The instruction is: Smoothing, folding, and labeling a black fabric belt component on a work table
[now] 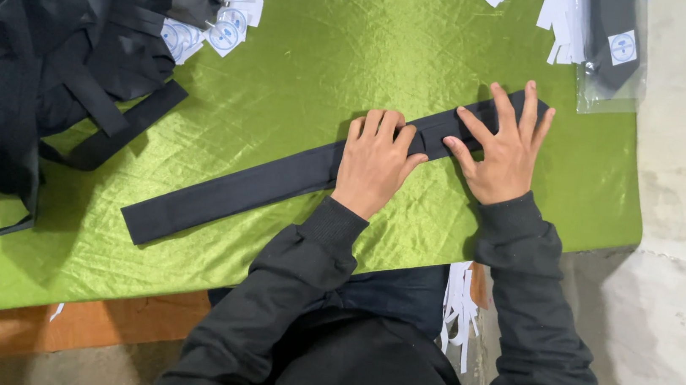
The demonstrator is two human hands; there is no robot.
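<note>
My left hand (373, 160) and right hand (503, 146) press flat, fingers open, on the dark necktie (276, 181) lying diagonally across the green bench (333, 47). Judgement: keep edges aligned, pressure even, fold square.

left hand (373, 163) flat on black strip (224, 191) | right hand (502, 154) flat, fingers spread | green cloth (331, 64)

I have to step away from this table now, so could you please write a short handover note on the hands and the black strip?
Left hand: flat, pressing the black fabric strip near its middle.
Right hand: fingers spread, flat on the strip's right end.
The strip lies diagonally on the green cloth.
Pile of black fabric at far left; white round-printed labels beside it; a bagged black item at top right.
Done: strip laid out flat. Left: the pile appears unprocessed.
</note>
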